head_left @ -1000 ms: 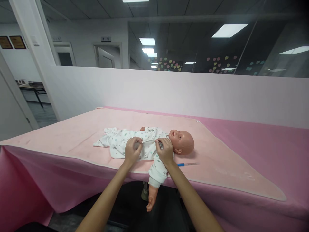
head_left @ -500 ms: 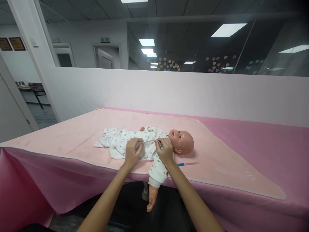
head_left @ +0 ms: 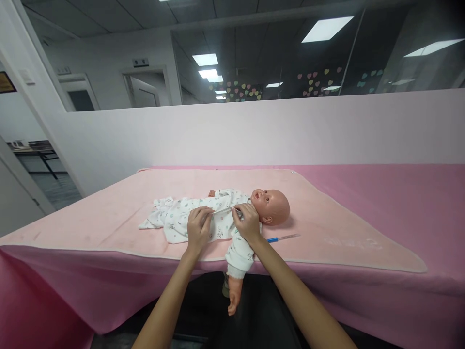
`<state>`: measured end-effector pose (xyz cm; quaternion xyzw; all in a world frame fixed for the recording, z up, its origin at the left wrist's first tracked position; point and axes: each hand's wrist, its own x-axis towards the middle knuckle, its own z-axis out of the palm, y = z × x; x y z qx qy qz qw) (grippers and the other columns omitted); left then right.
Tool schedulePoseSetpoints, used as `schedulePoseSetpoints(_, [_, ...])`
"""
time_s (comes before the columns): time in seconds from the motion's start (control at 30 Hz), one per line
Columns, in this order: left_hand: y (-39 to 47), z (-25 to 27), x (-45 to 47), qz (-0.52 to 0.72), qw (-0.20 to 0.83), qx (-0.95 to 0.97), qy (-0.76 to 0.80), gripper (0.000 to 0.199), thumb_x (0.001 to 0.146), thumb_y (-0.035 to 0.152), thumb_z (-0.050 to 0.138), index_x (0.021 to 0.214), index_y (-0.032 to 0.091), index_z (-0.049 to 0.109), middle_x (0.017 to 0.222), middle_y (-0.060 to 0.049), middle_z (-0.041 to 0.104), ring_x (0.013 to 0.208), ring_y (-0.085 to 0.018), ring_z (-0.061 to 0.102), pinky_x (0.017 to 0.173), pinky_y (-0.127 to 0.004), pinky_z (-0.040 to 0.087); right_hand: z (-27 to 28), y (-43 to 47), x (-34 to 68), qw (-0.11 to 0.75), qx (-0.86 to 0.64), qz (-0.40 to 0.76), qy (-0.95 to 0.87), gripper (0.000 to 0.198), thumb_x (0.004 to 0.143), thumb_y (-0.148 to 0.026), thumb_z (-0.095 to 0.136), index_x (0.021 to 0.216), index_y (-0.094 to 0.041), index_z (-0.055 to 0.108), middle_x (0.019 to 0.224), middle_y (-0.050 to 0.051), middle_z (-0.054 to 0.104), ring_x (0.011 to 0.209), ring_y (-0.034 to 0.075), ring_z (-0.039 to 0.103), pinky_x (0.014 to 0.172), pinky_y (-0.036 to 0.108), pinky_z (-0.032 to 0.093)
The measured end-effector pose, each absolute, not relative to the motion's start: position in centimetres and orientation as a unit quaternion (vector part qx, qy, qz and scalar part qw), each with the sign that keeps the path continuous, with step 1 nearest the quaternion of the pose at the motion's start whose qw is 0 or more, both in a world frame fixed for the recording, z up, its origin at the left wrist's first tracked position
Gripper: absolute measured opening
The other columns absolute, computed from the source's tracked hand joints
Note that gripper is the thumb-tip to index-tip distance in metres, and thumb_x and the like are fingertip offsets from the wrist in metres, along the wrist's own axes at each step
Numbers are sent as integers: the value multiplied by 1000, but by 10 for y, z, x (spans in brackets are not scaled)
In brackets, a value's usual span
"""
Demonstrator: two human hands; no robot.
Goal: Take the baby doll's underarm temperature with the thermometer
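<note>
A baby doll [head_left: 273,207] lies on its back, head to the right, in a white printed gown [head_left: 178,218]. A thin white string [head_left: 221,210] runs taut between my hands over the doll's chest. My left hand [head_left: 199,227] pinches one end of it, resting over the gown's middle. With fingers closed, my right hand [head_left: 247,221] grips the other end by the doll's neck. Whether the string is sewn to the gown cannot be made out. The doll's near arm [head_left: 235,291] hangs over the table edge. A slim blue-ended stick [head_left: 283,238] lies right of my right wrist.
A peach blanket [head_left: 334,242] covers much of the table, over a pink cloth [head_left: 392,203] that drapes down the front. Behind the table stands a white half wall [head_left: 254,131] with glass above it.
The camera view has tilted and shifted slightly. Both hands keep the string stretched at nearly the same place over the doll, and the hanging arm shows little change.
</note>
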<state>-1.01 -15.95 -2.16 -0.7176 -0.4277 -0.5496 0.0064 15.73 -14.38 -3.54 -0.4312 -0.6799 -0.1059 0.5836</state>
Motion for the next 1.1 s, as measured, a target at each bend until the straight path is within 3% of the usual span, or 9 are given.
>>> schedulePoseSetpoints(0.2, [-157,-24,-9,-486,-3,-720,-495,23,87,32,35,88,21,55,78,-2,61,78,-19,55,76,-33,39,-36,-144,157,583,-430,-108,-681,12,82,-21,47,75,-18,56,71,3,61,72,16,52,69,28,38])
schedulePoseSetpoints(0.5, [-160,-23,-8,-463,19,-738,-490,22,82,40,46,89,21,55,86,-3,63,82,-20,55,80,-34,37,-34,-144,157,585,-428,-113,-679,13,83,-21,46,74,-19,56,69,3,60,69,16,51,68,28,38])
schedulePoseSetpoints(0.77, [-160,-22,-8,-484,-20,-721,-495,25,85,40,40,79,21,55,78,-2,62,76,-18,53,74,-32,38,-34,-144,157,584,-434,-101,-679,15,83,-24,46,74,-18,56,70,3,60,70,16,51,69,28,38])
schedulePoseSetpoints(1.0, [-158,-24,-9,-543,-86,-649,-526,26,76,45,53,69,20,55,65,1,60,62,-15,53,62,-28,41,-34,-144,157,574,-440,-98,-684,19,85,-23,42,76,-18,57,73,5,60,73,17,52,70,29,38])
schedulePoseSetpoints(1.1, [-156,-26,-11,-575,-79,-617,-531,23,72,43,57,70,21,57,72,0,62,71,-17,56,64,-28,43,-35,-143,157,572,-443,-100,-683,19,86,-22,41,77,-18,57,73,5,60,73,17,52,70,29,38])
